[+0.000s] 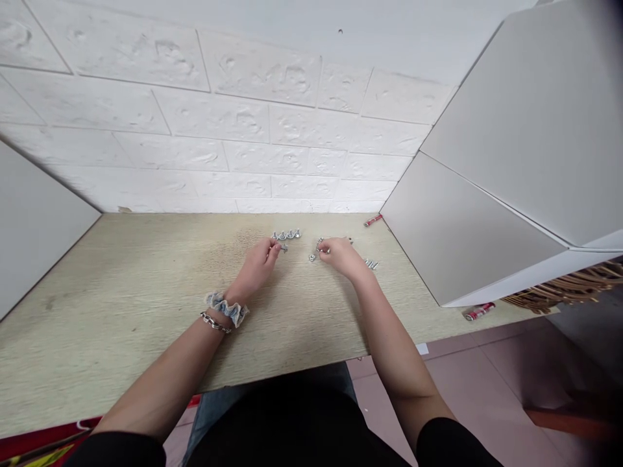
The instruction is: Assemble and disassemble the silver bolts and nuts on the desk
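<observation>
My left hand (pixel 257 264) is closed, with thumb and forefinger pinching a small silver bolt (pixel 284 248) that points to the right. Just beyond it, several silver bolts with wide washers or flanges (pixel 287 235) stand in a short row on the wooden tabletop (pixel 160 285). To the right, my right hand (pixel 341 255) has its fingers pinched together over a small cluster of metal hardware (pixel 320 242); what lies between the fingertips is too small to tell. Near those fingertips sits a single silver nut or washer (pixel 311 258). Several screws (pixel 371 264) lie beside my right wrist.
A white textured brick wall (pixel 253 155) closes off the back. Pale panels stand on the left (pixel 39 227) and right (pixel 467 214). One red cylinder like a battery (pixel 373 220) lies at the back right, another (pixel 479 311) near the front right edge, beside brown bundled strands (pixel 559 288).
</observation>
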A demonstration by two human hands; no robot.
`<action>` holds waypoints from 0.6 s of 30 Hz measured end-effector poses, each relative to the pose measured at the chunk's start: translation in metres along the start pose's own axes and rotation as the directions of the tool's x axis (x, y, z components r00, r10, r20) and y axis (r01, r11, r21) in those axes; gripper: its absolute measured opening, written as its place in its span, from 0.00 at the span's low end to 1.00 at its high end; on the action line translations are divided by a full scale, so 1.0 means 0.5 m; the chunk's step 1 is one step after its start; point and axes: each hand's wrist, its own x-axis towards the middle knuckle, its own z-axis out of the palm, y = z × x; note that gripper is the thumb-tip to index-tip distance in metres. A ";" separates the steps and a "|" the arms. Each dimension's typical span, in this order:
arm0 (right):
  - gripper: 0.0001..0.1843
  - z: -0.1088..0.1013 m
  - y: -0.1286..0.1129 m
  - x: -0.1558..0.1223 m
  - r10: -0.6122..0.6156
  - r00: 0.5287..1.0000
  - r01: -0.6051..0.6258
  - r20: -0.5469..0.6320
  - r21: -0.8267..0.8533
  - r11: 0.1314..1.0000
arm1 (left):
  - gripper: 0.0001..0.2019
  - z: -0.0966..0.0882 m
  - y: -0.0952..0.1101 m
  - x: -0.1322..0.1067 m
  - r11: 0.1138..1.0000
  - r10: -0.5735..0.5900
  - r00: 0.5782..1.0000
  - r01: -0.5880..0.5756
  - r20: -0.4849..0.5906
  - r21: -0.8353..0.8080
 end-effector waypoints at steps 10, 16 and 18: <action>0.11 0.045 -0.018 0.013 -0.080 0.990 0.102 0.115 -0.197 0.975 | 0.13 0.002 0.000 -0.001 1.000 0.027 0.999 -0.027 0.035 0.007; 0.11 0.048 -0.017 0.012 -0.065 0.991 0.086 0.120 -0.183 0.979 | 0.12 0.001 0.002 -0.001 0.999 0.037 0.999 -0.038 0.037 0.005; 0.11 0.046 -0.019 0.009 -0.053 0.993 0.067 0.101 -0.139 0.988 | 0.12 0.001 0.003 -0.001 0.999 0.037 0.999 -0.037 0.035 0.004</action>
